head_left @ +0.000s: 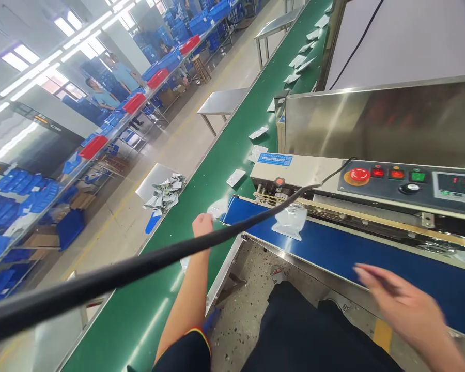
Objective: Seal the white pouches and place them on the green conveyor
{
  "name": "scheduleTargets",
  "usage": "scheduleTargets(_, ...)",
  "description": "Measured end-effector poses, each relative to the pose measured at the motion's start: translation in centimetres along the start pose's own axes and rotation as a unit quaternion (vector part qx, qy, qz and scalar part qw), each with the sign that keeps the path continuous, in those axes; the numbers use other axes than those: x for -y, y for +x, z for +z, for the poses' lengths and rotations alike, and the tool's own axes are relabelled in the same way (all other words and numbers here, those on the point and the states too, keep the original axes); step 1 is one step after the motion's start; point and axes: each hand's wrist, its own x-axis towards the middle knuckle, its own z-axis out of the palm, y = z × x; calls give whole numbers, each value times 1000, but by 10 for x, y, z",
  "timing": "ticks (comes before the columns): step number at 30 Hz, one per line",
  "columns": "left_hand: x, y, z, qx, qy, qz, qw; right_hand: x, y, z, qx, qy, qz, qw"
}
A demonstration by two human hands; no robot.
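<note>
Left hand point(202, 226): fingers curled at a translucent plastic pouch point(219, 207), grip indiscernible; right hand point(405, 305): half-open, empty, near the flat blue conveyor belt point(333, 246).

The sole view, head-worn, looks forward and down from above the near long edge of the blue belt point(333, 253), close to the left hand point(202, 226) and right hand point(406, 305), its frame tilted so that the green conveyor's point(217, 175) edges climb from lower left to upper right.
</note>
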Motion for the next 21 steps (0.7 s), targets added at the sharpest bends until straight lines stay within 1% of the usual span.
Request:
scheduleTargets(1,-5,-27,5,43,11,11,999,18,3,12,47,40,-48,997)
scheduleTargets(2,-8,-55,14,90,21,14,996,37,4,22,67,74,-122,988)
scheduleTargets(3,-10,-85,26,139,28,11,990,53,5,31,81,94,-203,971)
scheduleTargets(4,-11,-113,39,189,32,0,982,65,6,36,80,107,-276,952)
scheduleTargets(5,-11,-140,54,238,34,-14,971,73,7,38,74,114,-342,930)
scheduleTargets(6,-10,-166,69,284,36,-27,958,76,7,36,68,117,-390,911)
scheduleTargets(7,-8,-188,83,319,39,-31,946,75,8,30,63,119,-416,899)
scheduleTargets(8,-6,-208,96,339,43,-19,940,69,9,22,62,123,-420,897)
scheduleTargets(9,-3,-226,108,342,45,13,938,60,9,12,61,131,-404,903)
scheduleTargets(10,2,-241,118,335,42,58,940,49,10,0,56,140,-371,917)
scheduleTargets(12,14,-268,140,325,13,137,936,25,10,-26,37,153,-266,951)
scheduleTargets(13,21,-280,151,341,-11,149,928,13,9,-38,22,160,-208,965)
scheduleTargets(15,35,-301,175,409,-53,125,902,-9,6,-58,-15,180,-95,979)
scheduleTargets(17,45,-322,200,467,-57,109,876,-30,4,-74,-59,219,-5,974)
scheduleTargets(19,49,-339,225,490,-19,147,859,-52,2,-86,-100,264,54,958)
scheduleTargets(21,49,-353,249,490,31,199,848,-74,2,-97,-115,300,96,942)
